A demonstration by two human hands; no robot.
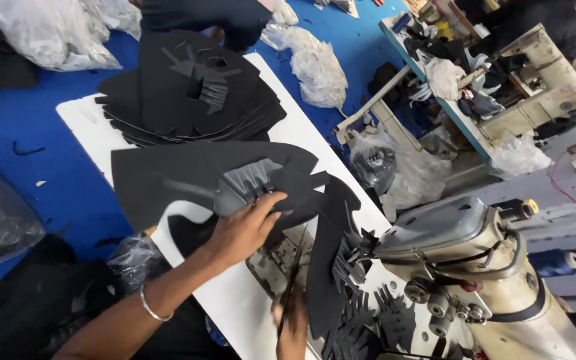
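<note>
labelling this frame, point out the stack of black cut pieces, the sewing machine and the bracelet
stack of black cut pieces [188, 87], head view, top piece of the pile
sewing machine [461, 233], head view, top of its grey head
bracelet [151, 308], head view, band on the left wrist

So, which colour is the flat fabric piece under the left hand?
Black fabric piece, under the left hand; seen in the head view.

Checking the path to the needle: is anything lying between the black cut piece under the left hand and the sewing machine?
Yes. Another black piece, gripped by the right hand, stands between the left hand and the sewing machine.
</note>
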